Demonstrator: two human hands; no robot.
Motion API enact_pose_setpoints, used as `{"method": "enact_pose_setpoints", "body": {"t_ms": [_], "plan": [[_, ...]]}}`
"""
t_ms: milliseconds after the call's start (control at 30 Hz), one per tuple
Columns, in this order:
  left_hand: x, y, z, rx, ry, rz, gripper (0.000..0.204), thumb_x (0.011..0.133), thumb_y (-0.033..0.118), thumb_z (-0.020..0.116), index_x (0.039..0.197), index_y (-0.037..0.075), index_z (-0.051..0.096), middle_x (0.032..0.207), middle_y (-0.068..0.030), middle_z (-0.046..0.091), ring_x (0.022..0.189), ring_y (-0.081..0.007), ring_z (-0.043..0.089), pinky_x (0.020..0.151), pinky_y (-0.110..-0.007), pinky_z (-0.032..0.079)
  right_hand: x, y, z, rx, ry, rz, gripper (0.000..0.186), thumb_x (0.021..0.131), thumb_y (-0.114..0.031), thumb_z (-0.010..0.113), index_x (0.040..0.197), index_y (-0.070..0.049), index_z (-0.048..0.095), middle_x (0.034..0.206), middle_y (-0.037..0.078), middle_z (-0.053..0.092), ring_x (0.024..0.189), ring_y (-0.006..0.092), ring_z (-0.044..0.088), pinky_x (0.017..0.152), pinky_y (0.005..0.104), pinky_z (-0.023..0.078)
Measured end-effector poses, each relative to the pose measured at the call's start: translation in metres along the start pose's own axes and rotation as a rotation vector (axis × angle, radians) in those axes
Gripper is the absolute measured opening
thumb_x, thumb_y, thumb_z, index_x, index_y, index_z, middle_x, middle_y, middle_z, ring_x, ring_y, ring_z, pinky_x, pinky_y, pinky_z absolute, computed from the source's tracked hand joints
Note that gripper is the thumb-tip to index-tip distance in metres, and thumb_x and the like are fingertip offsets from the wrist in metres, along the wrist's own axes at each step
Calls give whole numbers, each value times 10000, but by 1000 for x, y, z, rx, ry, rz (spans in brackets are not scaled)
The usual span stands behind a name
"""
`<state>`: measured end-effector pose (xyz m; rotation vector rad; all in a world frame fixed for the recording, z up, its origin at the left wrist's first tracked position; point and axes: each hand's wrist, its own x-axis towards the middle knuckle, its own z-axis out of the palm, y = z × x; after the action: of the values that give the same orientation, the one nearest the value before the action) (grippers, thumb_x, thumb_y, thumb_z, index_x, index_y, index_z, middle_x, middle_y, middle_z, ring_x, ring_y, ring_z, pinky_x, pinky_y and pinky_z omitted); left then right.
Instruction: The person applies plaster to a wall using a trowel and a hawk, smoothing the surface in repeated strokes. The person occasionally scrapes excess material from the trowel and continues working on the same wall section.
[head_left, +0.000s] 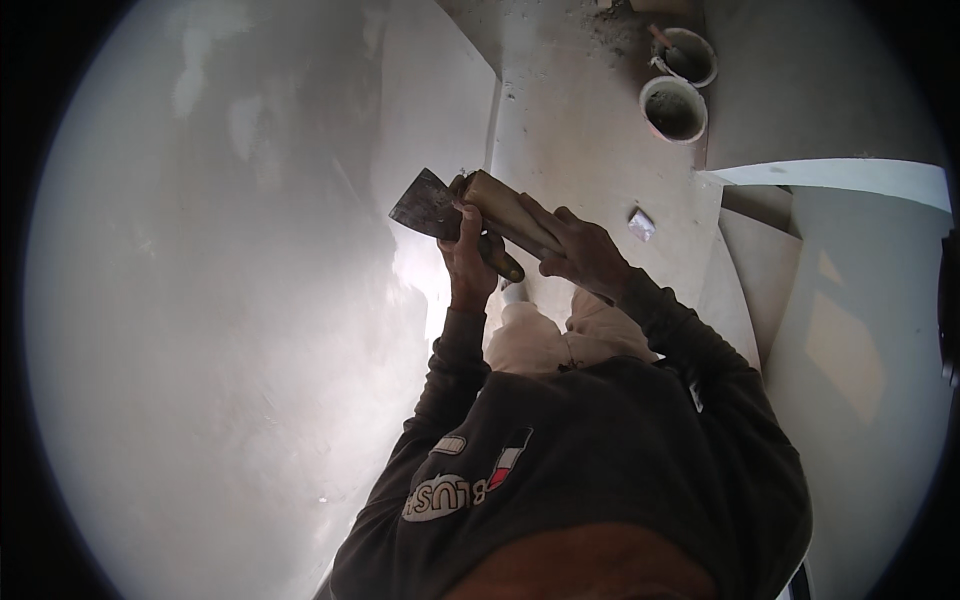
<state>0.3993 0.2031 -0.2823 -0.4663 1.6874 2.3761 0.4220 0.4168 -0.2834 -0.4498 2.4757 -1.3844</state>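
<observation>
Left hand [468,265] grips clamped round scraper [425,205]; right hand [588,252] closed along long pale tool [512,215]. Both held up in front of pale trousers [525,335]. Probably best: steady wrists, fingers clear of blade edge.

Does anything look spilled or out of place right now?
Yes: dark crumbs are scattered on the floor left of the buckets, looking spilled, and a small pale item lies alone beyond the right hand, as if dropped. The scraper in the left hand shows no plain damage.
</observation>
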Motion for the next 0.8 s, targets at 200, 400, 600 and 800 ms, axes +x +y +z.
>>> {"method": "enact_pose_setpoints", "body": {"t_ms": [200,400,600,800], "plan": [[-2,11,19,117,40,171,566,998,361,662,1424,14,526,921,-18,619,665,-73,535,526,-225,440,3,0,-4,5,-33,64,1032,738,-208,757,1641,-219,256,984,162,576,794,342,629,770,452,542],[18,-5,-28,310,41,-144,443,1011,368,629,1240,-10,637,907,-111,726,564,-74,537,453,-242,424,-11,66,5,-129,81,153,1018,725,-188,755,1629,-268,293,967,171,561,830,359,632,794,443,540],[-6,-76,-132,943,149,-430,401,1026,380,535,1071,16,696,633,-112,657,446,-158,577,407,-303,454,-97,244,19,-325,110,548,896,777,-328,754,1575,-252,353,1074,254,642,932,433,691,831,518,564],[-43,-103,-150,1276,101,-487,464,1014,453,537,1088,33,720,802,-170,733,751,-340,729,748,-462,582,-242,333,38,-286,-78,1114,972,806,-399,721,1631,-215,241,1158,258,709,1001,428,708,870,521,563]]}}
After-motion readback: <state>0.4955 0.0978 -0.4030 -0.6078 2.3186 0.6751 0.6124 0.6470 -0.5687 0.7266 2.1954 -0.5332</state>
